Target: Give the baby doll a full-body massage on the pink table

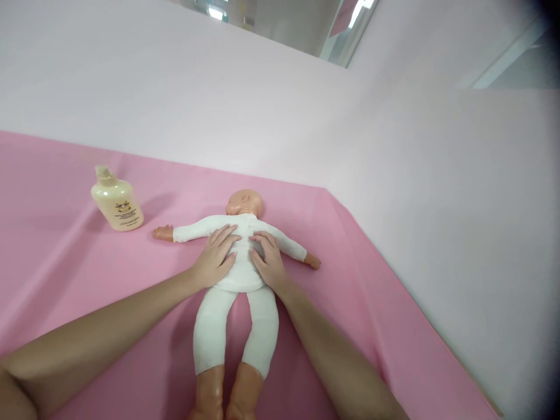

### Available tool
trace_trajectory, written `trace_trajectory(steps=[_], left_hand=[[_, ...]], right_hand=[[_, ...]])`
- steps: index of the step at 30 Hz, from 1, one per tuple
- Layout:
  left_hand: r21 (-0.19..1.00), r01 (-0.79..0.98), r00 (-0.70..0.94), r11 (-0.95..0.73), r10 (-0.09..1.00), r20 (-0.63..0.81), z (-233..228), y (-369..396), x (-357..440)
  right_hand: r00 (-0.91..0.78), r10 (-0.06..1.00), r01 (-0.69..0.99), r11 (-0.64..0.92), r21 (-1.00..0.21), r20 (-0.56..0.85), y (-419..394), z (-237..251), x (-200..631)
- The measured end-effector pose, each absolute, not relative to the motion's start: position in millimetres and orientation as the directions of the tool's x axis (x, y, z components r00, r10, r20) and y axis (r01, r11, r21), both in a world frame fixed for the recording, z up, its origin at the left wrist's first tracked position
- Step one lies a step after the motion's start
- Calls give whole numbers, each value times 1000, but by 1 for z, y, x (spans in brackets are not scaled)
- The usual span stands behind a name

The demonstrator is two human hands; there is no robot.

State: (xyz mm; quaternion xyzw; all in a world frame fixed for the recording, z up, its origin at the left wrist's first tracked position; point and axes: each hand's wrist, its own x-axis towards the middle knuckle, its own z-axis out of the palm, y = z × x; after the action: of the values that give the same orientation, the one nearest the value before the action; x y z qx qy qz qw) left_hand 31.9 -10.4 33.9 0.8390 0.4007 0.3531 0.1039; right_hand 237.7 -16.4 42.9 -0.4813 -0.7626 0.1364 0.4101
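Note:
A baby doll (pixel 241 274) with a white cloth body lies face down, its head turned to the left and its arms spread out. My left hand (pixel 215 255) rests on the left side of its back, fingers apart and pointing up toward the shoulders. On the right side of the back lies my right hand (pixel 268 256), its fingers also spread. Both palms touch the cloth and neither hand grips anything. The doll's feet are cut off by the lower edge of the view.
A pale yellow lotion bottle (pixel 117 201) stands to the left of the doll's outstretched hand. Pink cloth (pixel 350 303) covers the surface under the doll. A white wall (pixel 245 111) rises behind it, with a window (pixel 289 26) at the top.

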Motion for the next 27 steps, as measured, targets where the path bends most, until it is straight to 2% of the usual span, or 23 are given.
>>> trace_trajectory(steps=[27], left_hand=[[487, 595, 408, -639, 763, 502, 32, -9, 32]], right_hand=[[-202, 850, 625, 494, -604, 486, -17, 44, 238]])
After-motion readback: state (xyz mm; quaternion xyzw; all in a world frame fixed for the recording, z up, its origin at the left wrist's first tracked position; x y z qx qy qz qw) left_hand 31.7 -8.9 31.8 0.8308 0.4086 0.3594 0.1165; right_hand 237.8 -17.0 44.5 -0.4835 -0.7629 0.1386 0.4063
